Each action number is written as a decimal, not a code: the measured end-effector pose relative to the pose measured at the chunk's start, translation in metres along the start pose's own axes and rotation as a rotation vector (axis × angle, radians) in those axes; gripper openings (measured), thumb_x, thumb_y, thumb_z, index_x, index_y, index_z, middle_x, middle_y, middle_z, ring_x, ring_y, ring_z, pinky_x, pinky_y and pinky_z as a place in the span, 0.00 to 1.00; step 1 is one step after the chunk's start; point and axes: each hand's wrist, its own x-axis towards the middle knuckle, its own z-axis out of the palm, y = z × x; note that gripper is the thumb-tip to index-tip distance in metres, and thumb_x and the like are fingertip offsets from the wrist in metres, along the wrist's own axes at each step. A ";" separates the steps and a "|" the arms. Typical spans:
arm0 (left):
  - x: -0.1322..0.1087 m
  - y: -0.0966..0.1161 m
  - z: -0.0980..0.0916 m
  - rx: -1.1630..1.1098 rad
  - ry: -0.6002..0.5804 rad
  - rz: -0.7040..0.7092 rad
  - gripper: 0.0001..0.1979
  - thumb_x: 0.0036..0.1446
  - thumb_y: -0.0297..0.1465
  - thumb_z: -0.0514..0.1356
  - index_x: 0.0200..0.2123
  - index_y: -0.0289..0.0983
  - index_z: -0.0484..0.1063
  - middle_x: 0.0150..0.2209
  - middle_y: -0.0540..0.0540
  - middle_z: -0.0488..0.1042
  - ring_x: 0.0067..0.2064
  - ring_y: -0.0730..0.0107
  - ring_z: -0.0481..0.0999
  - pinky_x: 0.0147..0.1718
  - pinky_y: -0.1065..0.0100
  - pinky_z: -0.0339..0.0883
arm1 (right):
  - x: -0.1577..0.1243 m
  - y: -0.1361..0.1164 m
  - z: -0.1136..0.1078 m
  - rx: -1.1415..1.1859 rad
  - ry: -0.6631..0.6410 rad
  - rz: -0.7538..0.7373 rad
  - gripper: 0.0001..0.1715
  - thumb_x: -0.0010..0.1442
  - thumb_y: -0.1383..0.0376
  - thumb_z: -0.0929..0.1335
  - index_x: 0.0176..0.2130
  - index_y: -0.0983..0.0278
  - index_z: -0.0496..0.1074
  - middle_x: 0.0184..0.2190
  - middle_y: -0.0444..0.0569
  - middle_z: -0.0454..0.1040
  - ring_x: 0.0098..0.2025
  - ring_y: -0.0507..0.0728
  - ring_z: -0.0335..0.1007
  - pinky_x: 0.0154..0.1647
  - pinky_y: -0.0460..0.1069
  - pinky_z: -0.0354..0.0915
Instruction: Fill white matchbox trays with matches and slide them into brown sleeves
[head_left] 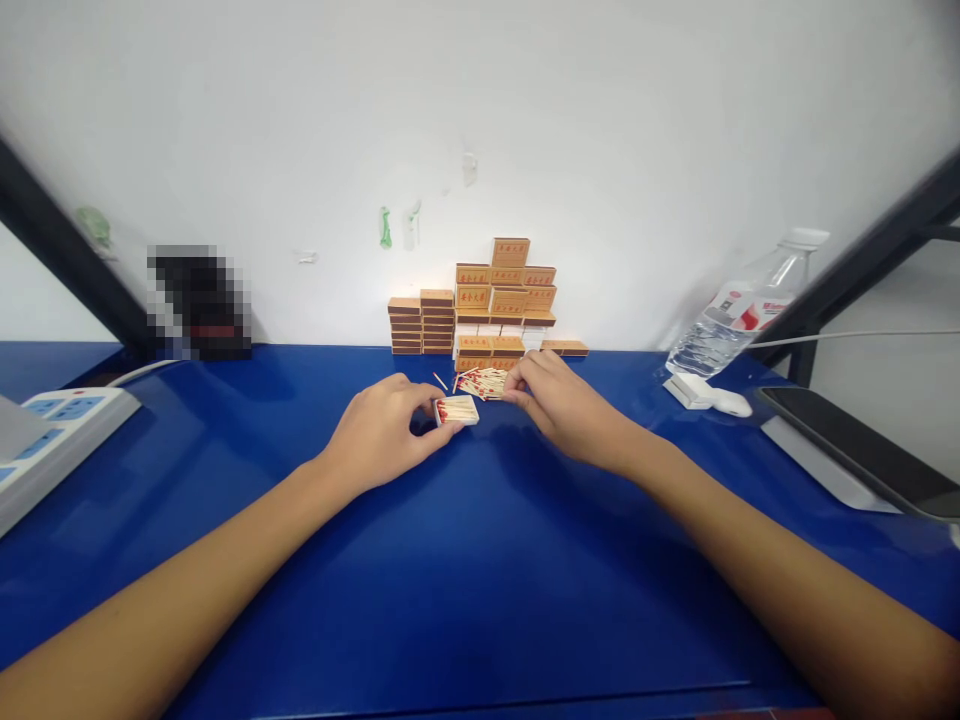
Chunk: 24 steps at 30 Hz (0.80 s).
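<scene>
My left hand (386, 430) is closed around a small open matchbox tray (457, 409) with red-tipped matches in it, holding it on the blue table (480, 580). My right hand (559, 400) pinches at a loose pile of matches (484, 381) lying just behind the tray; what sits between its fingertips is too small to make out. One stray match (440, 380) lies left of the pile. Behind them, brown matchboxes (504, 295) are stacked against the white wall, with a lower stack (421, 322) to the left.
A white power strip (52, 430) lies at the left edge. At the right are a tilted plastic water bottle (739, 315), a small white device (705, 393) and a dark phone on a stand (862, 450). Black frame bars slant in both upper corners.
</scene>
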 end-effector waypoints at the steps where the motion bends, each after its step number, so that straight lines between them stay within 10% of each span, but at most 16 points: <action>1: -0.001 0.002 0.001 -0.012 -0.014 0.019 0.14 0.63 0.44 0.65 0.43 0.41 0.82 0.35 0.48 0.82 0.38 0.62 0.77 0.35 0.63 0.68 | 0.000 -0.004 0.000 0.009 0.015 -0.017 0.07 0.73 0.66 0.63 0.38 0.61 0.65 0.40 0.53 0.71 0.43 0.61 0.64 0.47 0.56 0.64; 24: -0.007 0.010 0.005 -0.091 0.005 0.106 0.14 0.64 0.44 0.65 0.45 0.42 0.82 0.33 0.48 0.78 0.36 0.65 0.76 0.36 0.64 0.69 | -0.002 -0.038 0.005 -0.120 -0.047 -0.050 0.08 0.74 0.67 0.63 0.40 0.63 0.68 0.41 0.54 0.73 0.44 0.61 0.66 0.46 0.54 0.65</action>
